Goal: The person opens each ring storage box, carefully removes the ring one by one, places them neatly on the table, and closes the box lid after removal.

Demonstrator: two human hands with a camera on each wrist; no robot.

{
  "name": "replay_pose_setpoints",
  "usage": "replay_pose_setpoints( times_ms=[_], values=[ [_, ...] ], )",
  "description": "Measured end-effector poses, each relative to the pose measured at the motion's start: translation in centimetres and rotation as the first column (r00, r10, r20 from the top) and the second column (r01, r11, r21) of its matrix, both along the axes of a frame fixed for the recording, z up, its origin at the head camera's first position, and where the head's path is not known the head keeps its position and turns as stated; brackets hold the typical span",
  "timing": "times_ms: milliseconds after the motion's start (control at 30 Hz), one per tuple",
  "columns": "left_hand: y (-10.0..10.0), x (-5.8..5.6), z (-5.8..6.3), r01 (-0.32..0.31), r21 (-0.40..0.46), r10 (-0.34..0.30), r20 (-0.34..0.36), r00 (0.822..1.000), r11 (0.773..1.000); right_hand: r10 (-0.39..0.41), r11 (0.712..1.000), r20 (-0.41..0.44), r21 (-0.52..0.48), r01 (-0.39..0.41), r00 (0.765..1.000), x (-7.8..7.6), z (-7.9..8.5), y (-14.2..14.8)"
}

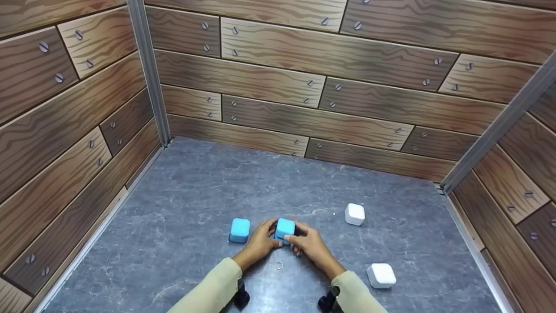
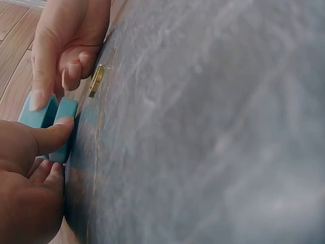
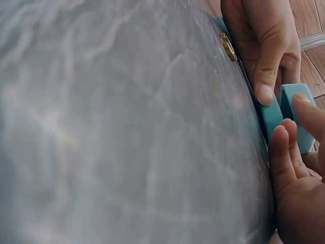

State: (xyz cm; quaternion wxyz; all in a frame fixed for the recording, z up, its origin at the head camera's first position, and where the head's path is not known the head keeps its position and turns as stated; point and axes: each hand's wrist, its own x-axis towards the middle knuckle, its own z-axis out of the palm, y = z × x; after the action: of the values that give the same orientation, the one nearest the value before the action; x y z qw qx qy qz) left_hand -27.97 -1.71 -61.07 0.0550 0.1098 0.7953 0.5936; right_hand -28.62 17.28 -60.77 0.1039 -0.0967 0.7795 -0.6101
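In the head view a small blue box is between my hands, split into an upper part and a lower part. My right hand (image 1: 312,244) holds the blue lid (image 1: 286,227), thumb on its near side. With thumb and fingers, my left hand (image 1: 259,241) pinches the blue base (image 2: 66,108) low on the table. A gap shows between lid and base in both wrist views, and the lid's hollow underside is partly visible in the right wrist view. Nearer to me, between my forearms, a small gold ring (image 1: 279,265) rests on the table.
A second blue box (image 1: 239,230) stands just left of my left hand. To the right are two white boxes, one farther back (image 1: 355,214) and another nearer (image 1: 382,275). Wood-patterned walls (image 1: 269,104) enclose the grey marbled table (image 1: 195,182).
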Motion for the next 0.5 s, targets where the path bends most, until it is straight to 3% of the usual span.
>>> replay_pose_setpoints(
  times_ms=[367,500],
  values=[
    [0.1,0.0,0.0,-0.008,0.005,0.008,-0.025,1.000,1.000,0.033,0.999,0.013,-0.002,-0.033,0.999,-0.2,0.2,0.1],
    [0.1,0.0,-0.1,-0.006,-0.005,0.006,-0.016,1.000,1.000,0.059,0.998,0.028,0.001,-0.059,0.998,0.3,1.1,0.0]
  ],
)
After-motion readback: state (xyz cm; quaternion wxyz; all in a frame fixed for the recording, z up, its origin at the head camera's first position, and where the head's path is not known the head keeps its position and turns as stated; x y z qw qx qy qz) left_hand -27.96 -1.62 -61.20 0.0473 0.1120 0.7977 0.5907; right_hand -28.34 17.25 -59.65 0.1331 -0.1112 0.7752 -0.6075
